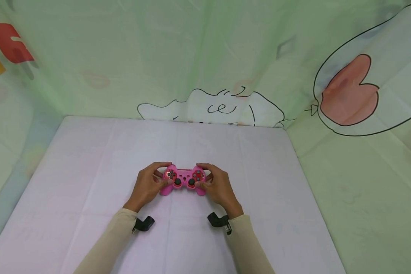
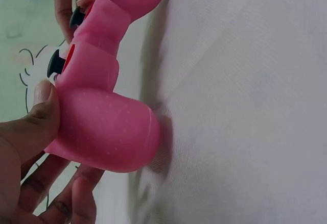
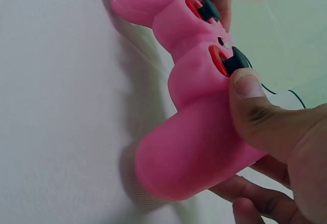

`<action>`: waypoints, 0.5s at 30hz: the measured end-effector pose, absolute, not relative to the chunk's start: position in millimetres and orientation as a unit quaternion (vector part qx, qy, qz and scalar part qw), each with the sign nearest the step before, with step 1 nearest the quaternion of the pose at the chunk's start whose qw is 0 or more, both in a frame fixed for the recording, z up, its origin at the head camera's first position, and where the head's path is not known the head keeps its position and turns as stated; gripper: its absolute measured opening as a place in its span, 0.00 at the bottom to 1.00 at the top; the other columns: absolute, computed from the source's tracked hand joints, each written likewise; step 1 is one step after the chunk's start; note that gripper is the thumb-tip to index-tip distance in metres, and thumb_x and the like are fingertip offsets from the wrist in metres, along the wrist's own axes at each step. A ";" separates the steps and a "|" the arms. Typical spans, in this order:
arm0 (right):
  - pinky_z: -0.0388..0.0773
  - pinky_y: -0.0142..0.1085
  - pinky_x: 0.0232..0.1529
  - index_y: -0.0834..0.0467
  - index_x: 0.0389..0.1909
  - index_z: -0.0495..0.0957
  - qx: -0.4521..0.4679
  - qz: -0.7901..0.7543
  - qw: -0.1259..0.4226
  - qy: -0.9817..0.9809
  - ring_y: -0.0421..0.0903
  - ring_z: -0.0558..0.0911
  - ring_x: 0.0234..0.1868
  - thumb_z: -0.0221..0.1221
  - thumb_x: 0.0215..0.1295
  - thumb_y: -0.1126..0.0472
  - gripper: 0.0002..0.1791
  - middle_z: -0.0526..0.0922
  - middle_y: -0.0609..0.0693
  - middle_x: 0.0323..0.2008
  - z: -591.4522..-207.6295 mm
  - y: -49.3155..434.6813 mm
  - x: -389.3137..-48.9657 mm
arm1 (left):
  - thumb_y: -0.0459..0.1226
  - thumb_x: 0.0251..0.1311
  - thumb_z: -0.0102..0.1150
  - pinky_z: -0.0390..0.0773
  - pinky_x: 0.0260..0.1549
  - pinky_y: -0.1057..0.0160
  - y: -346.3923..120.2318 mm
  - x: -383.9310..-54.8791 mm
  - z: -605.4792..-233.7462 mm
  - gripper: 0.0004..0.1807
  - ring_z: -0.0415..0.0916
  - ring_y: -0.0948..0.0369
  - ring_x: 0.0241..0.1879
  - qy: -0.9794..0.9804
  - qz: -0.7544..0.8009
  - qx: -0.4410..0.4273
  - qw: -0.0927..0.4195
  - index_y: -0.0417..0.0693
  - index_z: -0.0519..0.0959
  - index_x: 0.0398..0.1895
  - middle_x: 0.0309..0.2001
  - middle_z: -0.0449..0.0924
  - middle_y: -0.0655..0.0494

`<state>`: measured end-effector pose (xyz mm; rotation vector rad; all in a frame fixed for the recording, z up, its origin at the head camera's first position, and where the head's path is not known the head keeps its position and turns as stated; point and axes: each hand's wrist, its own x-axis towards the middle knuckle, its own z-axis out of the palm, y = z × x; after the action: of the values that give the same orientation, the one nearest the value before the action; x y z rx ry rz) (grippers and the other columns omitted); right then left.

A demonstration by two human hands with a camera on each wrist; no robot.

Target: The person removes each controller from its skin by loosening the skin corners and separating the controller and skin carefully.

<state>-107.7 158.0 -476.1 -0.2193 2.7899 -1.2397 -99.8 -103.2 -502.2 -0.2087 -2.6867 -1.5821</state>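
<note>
A game controller in a pink cover, with red button areas and two black thumbsticks, is held between both hands over the middle of the table. My left hand grips its left end, thumb by the left stick and index finger along the top edge. At the other end my right hand mirrors this grip, with its thumb beside the right thumbstick. In the left wrist view the rounded pink left handle faces the camera, close over the white cloth.
A white cloth covers the table. Behind it hangs a green curtain with line drawings, and a heart balloon print lies on the right side. A black wrist camera sits on the left cuff, another on the right.
</note>
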 end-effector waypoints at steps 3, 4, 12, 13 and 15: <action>0.77 0.32 0.34 0.42 0.66 0.81 -0.071 -0.404 0.021 0.912 0.45 0.81 0.39 0.80 0.55 0.61 0.36 0.85 0.45 0.51 -478.0 157.0 -108.2 | 0.40 0.54 0.83 0.80 0.35 0.66 -102.9 -100.3 -501.5 0.34 0.80 0.58 0.38 -0.855 -0.515 -0.063 0.022 0.60 0.82 0.66 0.52 0.87 0.53; 0.77 0.33 0.34 0.42 0.66 0.81 -0.073 -0.403 0.015 0.912 0.45 0.81 0.39 0.80 0.54 0.61 0.37 0.85 0.44 0.50 -478.6 156.8 -108.4 | 0.40 0.53 0.83 0.81 0.35 0.66 -102.9 -100.4 -501.1 0.34 0.80 0.58 0.38 -0.853 -0.518 -0.062 0.025 0.60 0.82 0.66 0.52 0.87 0.53; 0.83 0.40 0.44 0.38 0.68 0.77 -0.071 -0.406 0.035 0.911 0.47 0.83 0.46 0.79 0.58 0.61 0.38 0.84 0.49 0.61 -479.6 156.7 -108.3 | 0.39 0.53 0.83 0.83 0.40 0.65 -103.8 -100.3 -500.3 0.37 0.82 0.56 0.42 -0.850 -0.523 -0.060 0.010 0.59 0.80 0.69 0.59 0.85 0.53; 0.83 0.41 0.46 0.37 0.70 0.76 -0.072 -0.402 0.042 0.912 0.47 0.83 0.47 0.78 0.59 0.60 0.39 0.84 0.50 0.61 -479.5 157.1 -108.3 | 0.38 0.54 0.83 0.83 0.41 0.65 -104.1 -100.5 -500.3 0.38 0.82 0.56 0.44 -0.851 -0.522 -0.059 0.003 0.58 0.79 0.70 0.61 0.84 0.52; 0.84 0.44 0.49 0.37 0.74 0.73 -0.079 -0.396 0.056 0.913 0.48 0.83 0.49 0.77 0.61 0.59 0.41 0.85 0.52 0.59 -479.2 158.3 -108.6 | 0.37 0.55 0.82 0.83 0.43 0.65 -104.8 -101.3 -500.6 0.39 0.82 0.56 0.46 -0.853 -0.518 -0.060 -0.008 0.56 0.78 0.72 0.64 0.83 0.50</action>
<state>-108.6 158.3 -479.2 -0.2390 2.7699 -1.2027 -101.3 -104.8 -500.6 -0.1882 -2.6937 -1.6352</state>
